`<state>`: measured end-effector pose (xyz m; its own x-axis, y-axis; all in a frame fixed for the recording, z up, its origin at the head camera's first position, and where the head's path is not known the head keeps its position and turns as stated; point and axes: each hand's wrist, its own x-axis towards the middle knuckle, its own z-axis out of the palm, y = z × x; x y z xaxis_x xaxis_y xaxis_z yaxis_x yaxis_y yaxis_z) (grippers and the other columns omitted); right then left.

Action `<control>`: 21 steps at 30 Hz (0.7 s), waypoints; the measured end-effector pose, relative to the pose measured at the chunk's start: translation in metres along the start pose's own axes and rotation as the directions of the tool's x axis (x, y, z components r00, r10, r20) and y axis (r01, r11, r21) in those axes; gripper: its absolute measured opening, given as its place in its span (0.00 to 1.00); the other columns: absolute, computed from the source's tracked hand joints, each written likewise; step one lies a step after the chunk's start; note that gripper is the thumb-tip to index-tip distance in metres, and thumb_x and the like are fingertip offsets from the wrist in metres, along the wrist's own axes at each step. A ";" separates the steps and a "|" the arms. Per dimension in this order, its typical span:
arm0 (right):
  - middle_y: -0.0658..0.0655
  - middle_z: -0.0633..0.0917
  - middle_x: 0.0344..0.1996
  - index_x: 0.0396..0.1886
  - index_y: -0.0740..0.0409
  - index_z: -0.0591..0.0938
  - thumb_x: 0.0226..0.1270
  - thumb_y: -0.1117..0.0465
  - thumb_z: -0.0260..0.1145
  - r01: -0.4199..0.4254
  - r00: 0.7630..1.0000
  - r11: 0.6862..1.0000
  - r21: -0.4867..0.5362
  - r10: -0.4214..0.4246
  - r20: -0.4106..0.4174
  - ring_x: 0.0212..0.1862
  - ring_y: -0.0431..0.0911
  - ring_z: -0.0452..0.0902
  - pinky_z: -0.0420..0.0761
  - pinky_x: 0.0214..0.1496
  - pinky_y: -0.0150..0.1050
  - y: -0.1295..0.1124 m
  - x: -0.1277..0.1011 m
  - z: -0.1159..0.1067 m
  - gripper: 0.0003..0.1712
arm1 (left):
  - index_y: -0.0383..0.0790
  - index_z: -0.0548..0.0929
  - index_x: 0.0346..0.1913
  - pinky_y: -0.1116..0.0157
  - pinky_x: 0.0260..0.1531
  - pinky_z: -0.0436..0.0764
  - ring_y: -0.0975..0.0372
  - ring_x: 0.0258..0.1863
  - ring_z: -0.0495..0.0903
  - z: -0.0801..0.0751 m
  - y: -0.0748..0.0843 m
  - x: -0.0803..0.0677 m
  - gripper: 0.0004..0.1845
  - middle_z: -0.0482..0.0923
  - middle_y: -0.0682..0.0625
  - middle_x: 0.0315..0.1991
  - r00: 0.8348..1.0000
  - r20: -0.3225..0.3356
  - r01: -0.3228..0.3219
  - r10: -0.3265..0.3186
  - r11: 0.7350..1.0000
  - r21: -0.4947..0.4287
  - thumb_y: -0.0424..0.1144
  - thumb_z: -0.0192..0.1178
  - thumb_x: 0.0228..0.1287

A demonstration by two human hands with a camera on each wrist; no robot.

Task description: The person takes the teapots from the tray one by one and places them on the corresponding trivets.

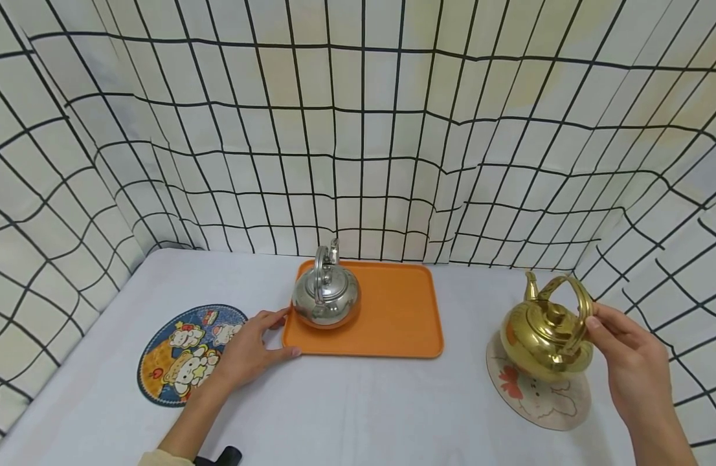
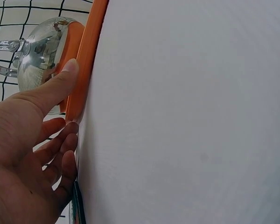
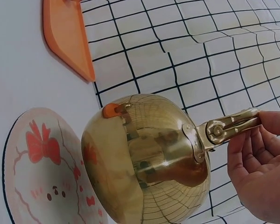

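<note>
My right hand (image 1: 640,362) pinches the handle of a shiny gold teapot (image 1: 544,346), thumb on one side and fingers on the other. The pot appears lifted a little over a round pale mat (image 1: 559,414) with a red bow print; its base hides part of the mat. My left hand (image 1: 250,349) holds the near left corner of an orange tray (image 1: 399,310). In the left wrist view the thumb (image 2: 67,74) presses on the tray's rim, with the other fingers bent beside it. A silver teapot (image 1: 329,294) stands at the tray's left end.
A round blue mat (image 1: 186,366) with cartoon bears lies left of the tray, partly under my left forearm. White cloth (image 1: 381,408) covers the table. A black-and-white grid curtain (image 1: 381,142) hangs behind and at both sides. Something black (image 1: 226,456) shows beside my left sleeve.
</note>
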<state>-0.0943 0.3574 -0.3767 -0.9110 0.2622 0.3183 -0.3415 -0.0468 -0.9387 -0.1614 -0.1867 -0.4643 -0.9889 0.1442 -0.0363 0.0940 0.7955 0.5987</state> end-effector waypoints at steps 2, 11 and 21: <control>0.49 0.92 0.41 0.54 0.65 0.86 0.75 0.75 0.60 0.000 1.000 1.000 -0.001 0.000 -0.006 0.43 0.37 0.87 0.83 0.54 0.23 0.000 -0.001 -0.001 0.14 | 0.44 0.71 0.77 0.45 0.61 0.84 0.45 0.66 0.78 0.001 0.000 0.000 0.48 0.80 0.43 0.65 1.000 0.001 0.001 -0.001 1.000 0.001 0.58 0.77 0.57; 0.49 0.92 0.39 0.52 0.66 0.87 0.74 0.77 0.59 -0.008 0.999 0.999 0.032 0.009 -0.033 0.38 0.38 0.87 0.84 0.51 0.25 0.000 -0.003 -0.003 0.15 | 0.45 0.70 0.78 0.43 0.63 0.82 0.44 0.67 0.77 0.000 0.000 0.000 0.48 0.79 0.43 0.65 1.000 0.009 0.014 -0.014 1.000 -0.004 0.58 0.77 0.57; 0.50 0.92 0.39 0.51 0.66 0.88 0.74 0.77 0.60 -0.033 0.998 0.999 0.031 0.034 -0.055 0.37 0.39 0.86 0.84 0.50 0.25 -0.001 -0.006 -0.007 0.14 | 0.44 0.70 0.78 0.43 0.64 0.81 0.44 0.67 0.77 -0.001 0.002 -0.001 0.48 0.79 0.42 0.66 1.000 0.008 0.011 -0.011 1.000 -0.002 0.58 0.77 0.57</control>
<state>-0.0870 0.3626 -0.3788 -0.9080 0.3132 0.2782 -0.3188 -0.0857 -0.9440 -0.1606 -0.1858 -0.4629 -0.9889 0.1402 -0.0499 0.0826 0.7959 0.5998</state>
